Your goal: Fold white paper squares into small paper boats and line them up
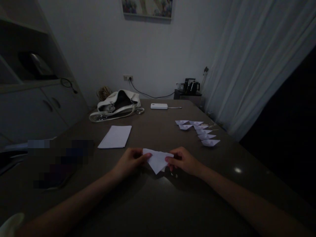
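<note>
A folded sheet of white paper [157, 161], shaped like a triangle with its point toward me, is held between my two hands above the dark table. My left hand [132, 161] pinches its left corner, thumb on the near face. At the right corner, my right hand [184, 161] grips it with thumb and fingers; some fingertips are hidden behind the paper. A stack of white paper [115, 137] lies flat beyond my left hand. Several small folded paper boats [206, 136] stand in a cluster beyond my right hand.
At the table's far left lies a white handbag [118, 104] with its strap. A white power bank-like device [159, 106] with a short cord lies at the far edge. A black kettle [192, 87] stands behind the table, beside a pale curtain [237, 59]. A blurred patch covers the left side.
</note>
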Tool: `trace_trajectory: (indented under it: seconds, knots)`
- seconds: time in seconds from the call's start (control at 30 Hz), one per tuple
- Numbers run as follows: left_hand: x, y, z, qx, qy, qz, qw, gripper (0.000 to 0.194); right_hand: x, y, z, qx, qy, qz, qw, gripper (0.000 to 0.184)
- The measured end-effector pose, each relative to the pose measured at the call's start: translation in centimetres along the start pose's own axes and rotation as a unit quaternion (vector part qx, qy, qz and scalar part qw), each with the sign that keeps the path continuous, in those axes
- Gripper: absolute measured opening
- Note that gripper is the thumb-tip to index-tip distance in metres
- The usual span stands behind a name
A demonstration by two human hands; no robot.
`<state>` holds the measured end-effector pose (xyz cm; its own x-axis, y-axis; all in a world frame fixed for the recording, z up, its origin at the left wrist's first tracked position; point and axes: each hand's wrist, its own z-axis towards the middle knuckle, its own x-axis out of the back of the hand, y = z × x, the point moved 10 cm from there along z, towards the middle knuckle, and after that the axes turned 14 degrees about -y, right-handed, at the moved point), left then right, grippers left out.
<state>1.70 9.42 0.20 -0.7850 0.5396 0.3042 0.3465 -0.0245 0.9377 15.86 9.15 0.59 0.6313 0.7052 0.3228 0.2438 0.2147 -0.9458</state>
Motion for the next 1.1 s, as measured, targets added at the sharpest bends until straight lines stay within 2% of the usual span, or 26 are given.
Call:
trace_trajectory:
  seconds: [0.13,0.23,0.43,0.63,0.87,1.1]
  knots:
    - [-0.1,-0.3,-0.1,0.008,0.001,-0.027,1.0,0.043,0.2,-0.4,-0.1,0.016,0.015,-0.005,1.0,0.029]
    - [-0.3,-0.4,0.0,0.0,-0.002,-0.052,0.999,0.043,0.6,0.1,-0.1,0.012,0.034,0.032,0.999,0.028]
    - [-0.3,-0.7,0.4,-0.023,-0.007,-0.076,0.997,0.038,0.0,1.3,0.4,-0.002,-0.011,0.061,0.998,0.031]
    - [-0.5,-0.5,0.4,-0.021,-0.012,-0.057,0.998,0.041,0.6,0.4,0.1,0.004,0.016,0.035,0.999,0.034]
    - [-0.6,1.3,-0.6,-0.037,-0.013,-0.053,0.998,0.039,0.3,-0.6,-0.4,0.013,0.006,-0.005,1.0,0.039]
    - [-0.5,0.9,-0.2,-0.058,0.003,-0.102,0.993,0.035,-0.1,0.9,0.1,-0.002,-0.009,0.047,0.999,0.037]
